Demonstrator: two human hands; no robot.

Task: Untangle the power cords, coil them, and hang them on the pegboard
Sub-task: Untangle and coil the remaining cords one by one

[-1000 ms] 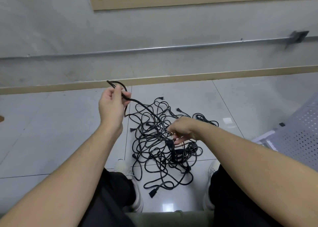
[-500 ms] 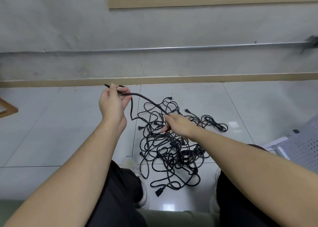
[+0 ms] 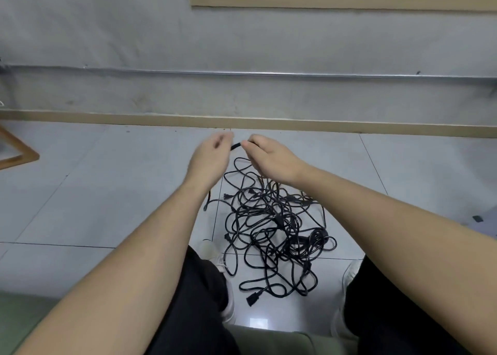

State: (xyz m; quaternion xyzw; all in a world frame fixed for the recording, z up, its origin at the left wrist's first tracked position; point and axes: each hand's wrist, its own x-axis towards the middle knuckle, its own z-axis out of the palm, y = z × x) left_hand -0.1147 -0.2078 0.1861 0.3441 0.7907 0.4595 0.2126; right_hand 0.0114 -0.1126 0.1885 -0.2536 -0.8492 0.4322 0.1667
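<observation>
Wood, a corner of some light-brown frame (image 3: 20, 154), is poking in at the far left edge over the pale floor tiles (image 3: 94, 193), and a tan baseboard (image 3: 269, 123) is running along the foot of the grey wall, with a thin metal conduit (image 3: 269, 73) crossing higher up. Moving right, the left hand (image 3: 211, 158) is hovering above the floor with its fingers curled in; a short black length of one power cord (image 3: 235, 146) is showing between the two hands, and the left hand's fingers are seeming to close on its end, though motion blur is making that grip hard to confirm. Just beside it, the right hand (image 3: 271, 159) is pinching the same cord at the fingertips, palm turned down. Below and between the forearms, the tangle of black power cords (image 3: 274, 228) is lying in a loose heap on the tiles, several plugs sticking out around it, one connector (image 3: 254, 298) resting at its near edge. Dark trouser legs are framing the heap on both sides, with a white shoe (image 3: 349, 274) sitting just right of it. Farther right, a small dark object (image 3: 477, 218) is lying on the floor near the edge.
</observation>
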